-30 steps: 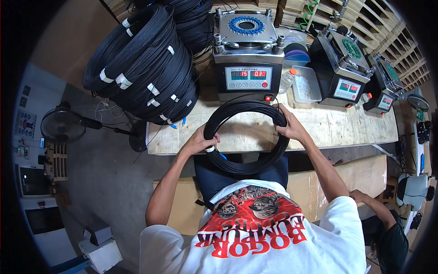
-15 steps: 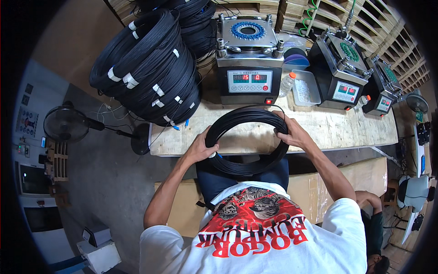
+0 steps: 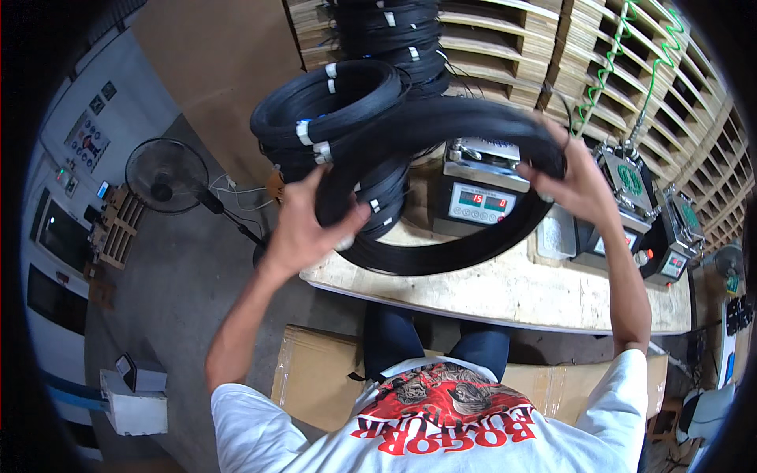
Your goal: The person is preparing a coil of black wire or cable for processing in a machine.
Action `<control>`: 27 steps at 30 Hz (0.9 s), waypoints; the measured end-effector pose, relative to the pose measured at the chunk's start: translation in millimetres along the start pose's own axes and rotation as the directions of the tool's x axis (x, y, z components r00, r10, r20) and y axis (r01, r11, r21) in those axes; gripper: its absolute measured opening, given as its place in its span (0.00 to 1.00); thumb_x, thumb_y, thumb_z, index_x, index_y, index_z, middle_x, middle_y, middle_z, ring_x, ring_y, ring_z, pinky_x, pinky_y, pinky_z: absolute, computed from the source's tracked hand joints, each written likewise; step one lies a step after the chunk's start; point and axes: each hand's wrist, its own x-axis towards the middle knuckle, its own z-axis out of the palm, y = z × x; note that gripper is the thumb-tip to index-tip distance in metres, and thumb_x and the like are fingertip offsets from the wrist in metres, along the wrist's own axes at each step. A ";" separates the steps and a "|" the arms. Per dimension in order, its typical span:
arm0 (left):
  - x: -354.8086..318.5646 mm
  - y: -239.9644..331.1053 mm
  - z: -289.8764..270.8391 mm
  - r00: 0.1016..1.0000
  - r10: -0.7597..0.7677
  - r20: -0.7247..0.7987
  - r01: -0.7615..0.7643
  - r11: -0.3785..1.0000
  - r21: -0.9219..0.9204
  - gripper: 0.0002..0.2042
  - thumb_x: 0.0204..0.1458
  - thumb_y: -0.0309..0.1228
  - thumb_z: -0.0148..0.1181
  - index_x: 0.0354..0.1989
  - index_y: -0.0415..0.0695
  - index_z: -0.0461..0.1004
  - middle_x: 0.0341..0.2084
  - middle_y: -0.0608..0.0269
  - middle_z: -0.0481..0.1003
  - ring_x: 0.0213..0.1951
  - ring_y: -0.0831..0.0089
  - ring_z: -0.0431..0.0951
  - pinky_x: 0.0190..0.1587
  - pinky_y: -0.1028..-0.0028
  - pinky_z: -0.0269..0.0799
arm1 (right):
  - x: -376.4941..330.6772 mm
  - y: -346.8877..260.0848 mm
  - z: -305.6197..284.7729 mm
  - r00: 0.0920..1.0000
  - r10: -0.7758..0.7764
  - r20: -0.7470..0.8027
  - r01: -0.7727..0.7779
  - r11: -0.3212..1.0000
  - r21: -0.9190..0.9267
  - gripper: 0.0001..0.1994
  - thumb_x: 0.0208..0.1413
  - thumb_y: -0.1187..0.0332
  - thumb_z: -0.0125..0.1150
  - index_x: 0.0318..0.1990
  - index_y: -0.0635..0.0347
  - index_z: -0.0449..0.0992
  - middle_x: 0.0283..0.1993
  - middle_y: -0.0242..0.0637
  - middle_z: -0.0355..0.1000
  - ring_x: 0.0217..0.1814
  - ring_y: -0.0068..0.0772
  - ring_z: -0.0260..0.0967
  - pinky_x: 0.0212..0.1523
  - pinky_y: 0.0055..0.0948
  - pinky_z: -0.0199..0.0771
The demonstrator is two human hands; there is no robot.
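Note:
A thick black cable coil [image 3: 441, 258] hangs in the air over the workbench, held upright by both hands. My left hand [image 3: 311, 225] grips its left side, thumb on the inner face. On the opposite side my right hand [image 3: 572, 177] has its fingers wrapped round the ring, slightly blurred. Behind the raised coil, at the left, stands a tall stack of similar black cable coils [image 3: 280, 118] tied with white bands. The held coil covers part of that stack and part of a machine with a red digital display [image 3: 481, 206].
The wooden workbench [image 3: 441, 303] also carries more machines, such as one with a green ring on top [image 3: 631, 180], and a clear plastic tub [image 3: 557, 235]. Another coil stack [image 3: 386, 35] rises behind. A black fan [image 3: 165, 175] stands left. Cardboard [image 3: 315, 370] lies below the bench edge.
Both hands have lifted the cable coil from near the bench's front edge, up and forward toward the stack. The view has shifted, bringing more of the stacks and the wall into sight.

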 end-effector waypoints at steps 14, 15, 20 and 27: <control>193.6 -48.3 -193.1 0.968 -0.226 -0.111 0.233 0.971 0.053 0.18 0.58 0.42 0.65 0.45 0.38 0.76 0.25 0.64 0.75 0.21 0.78 0.78 0.24 0.78 0.76 | 313.5 -5.9 41.3 0.904 -0.353 -0.240 0.277 0.913 -0.301 0.29 0.54 0.56 0.71 0.63 0.48 0.73 0.54 0.49 0.77 0.53 0.46 0.78 0.55 0.41 0.78; 208.4 -66.6 -196.6 0.949 -0.309 -0.059 0.312 0.948 0.065 0.18 0.58 0.41 0.65 0.45 0.37 0.76 0.25 0.63 0.76 0.21 0.77 0.78 0.23 0.77 0.78 | 333.5 9.3 51.2 0.948 -0.247 -0.202 0.195 0.949 -0.248 0.29 0.52 0.57 0.72 0.63 0.47 0.74 0.54 0.48 0.77 0.53 0.46 0.78 0.56 0.38 0.76; 248.0 -139.3 -197.1 0.875 -0.479 0.072 0.469 0.875 0.119 0.17 0.56 0.39 0.65 0.43 0.37 0.76 0.25 0.61 0.77 0.21 0.74 0.80 0.22 0.74 0.80 | 383.1 57.3 102.4 0.998 -0.050 0.024 0.054 0.975 -0.214 0.26 0.49 0.59 0.73 0.56 0.58 0.78 0.46 0.52 0.79 0.50 0.48 0.78 0.53 0.39 0.78; 283.7 -229.9 -156.7 0.871 -0.472 0.137 0.315 0.750 0.582 0.21 0.45 0.42 0.68 0.37 0.33 0.82 0.25 0.50 0.80 0.30 0.64 0.84 0.34 0.66 0.77 | 389.3 114.6 164.0 0.972 0.236 0.020 -0.209 0.893 -0.398 0.26 0.51 0.61 0.69 0.56 0.64 0.75 0.51 0.58 0.76 0.57 0.56 0.73 0.56 0.43 0.75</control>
